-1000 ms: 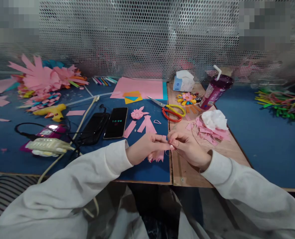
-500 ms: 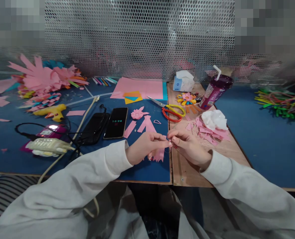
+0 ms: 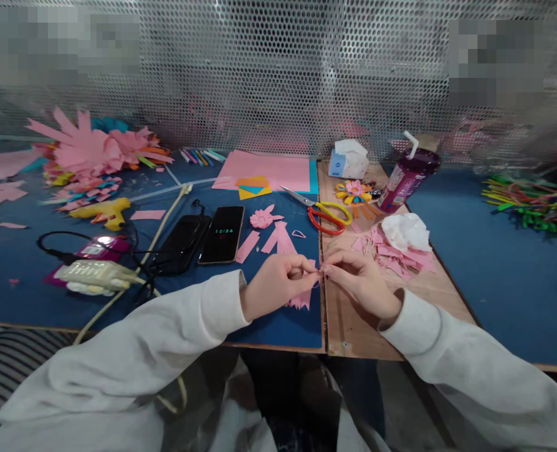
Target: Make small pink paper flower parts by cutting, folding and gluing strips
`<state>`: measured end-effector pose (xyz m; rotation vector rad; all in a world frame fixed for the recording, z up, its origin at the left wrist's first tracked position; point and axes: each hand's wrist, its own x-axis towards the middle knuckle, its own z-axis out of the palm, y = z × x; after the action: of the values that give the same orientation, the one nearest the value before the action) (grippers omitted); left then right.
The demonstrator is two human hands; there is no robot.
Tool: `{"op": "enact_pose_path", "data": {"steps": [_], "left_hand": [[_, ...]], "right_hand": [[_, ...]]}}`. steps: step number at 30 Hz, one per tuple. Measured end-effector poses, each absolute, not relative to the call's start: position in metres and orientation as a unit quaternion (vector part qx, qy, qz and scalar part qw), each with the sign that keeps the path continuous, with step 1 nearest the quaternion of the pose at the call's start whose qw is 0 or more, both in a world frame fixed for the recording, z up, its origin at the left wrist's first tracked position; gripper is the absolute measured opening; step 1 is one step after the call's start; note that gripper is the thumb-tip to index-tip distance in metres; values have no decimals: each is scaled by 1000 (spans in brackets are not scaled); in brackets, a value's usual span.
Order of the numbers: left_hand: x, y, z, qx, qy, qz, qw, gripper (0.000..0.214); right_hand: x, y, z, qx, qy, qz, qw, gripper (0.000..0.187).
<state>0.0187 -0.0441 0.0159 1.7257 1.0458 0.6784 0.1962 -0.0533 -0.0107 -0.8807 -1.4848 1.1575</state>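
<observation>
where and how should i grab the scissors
Best by the looped handles, the red one and the yellow one, probably with the right hand coming from the near right. The loops lie toward that side, while the blades point away to the far left.

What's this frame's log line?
left hand: pinching | right hand: pinching, beside left | held: too small to tell | nearby: scissors

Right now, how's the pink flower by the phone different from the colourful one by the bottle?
The pink flower is all pink; the colourful flower mixes yellow, orange and pink. The pink flower lies on the blue tabletop, the colourful flower on wood. Both look like paper.
</observation>
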Motion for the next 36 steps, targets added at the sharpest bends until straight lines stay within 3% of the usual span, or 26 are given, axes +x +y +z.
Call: {"op": "enact_pose_path", "data": {"steps": [7, 12, 18, 22, 28, 36], "left_hand": [[18, -46, 6, 778, 422, 310, 348, 17], [17, -49, 7, 790, 419, 307, 325, 19], [15, -53, 18, 703, 431, 275, 494, 31], [17, -54, 15, 647, 404, 212, 611, 37], [20, -51, 8, 584, 396, 274, 654, 36], [18, -44, 4, 595, 383, 314, 633, 34]], "right_hand": [[203, -58, -8, -367, -743, 298, 475, 7], [204, -59, -10, -355, -790, 150, 476, 8], [207, -61, -10, -339, -780, -15, 525, 16], [210, -62, -8, -240, -836, -122, 478, 14], [211, -60, -11, -227, -859, -174, 423, 16], [211, -59, -10, -229, -860, -150, 431, 39]]}}
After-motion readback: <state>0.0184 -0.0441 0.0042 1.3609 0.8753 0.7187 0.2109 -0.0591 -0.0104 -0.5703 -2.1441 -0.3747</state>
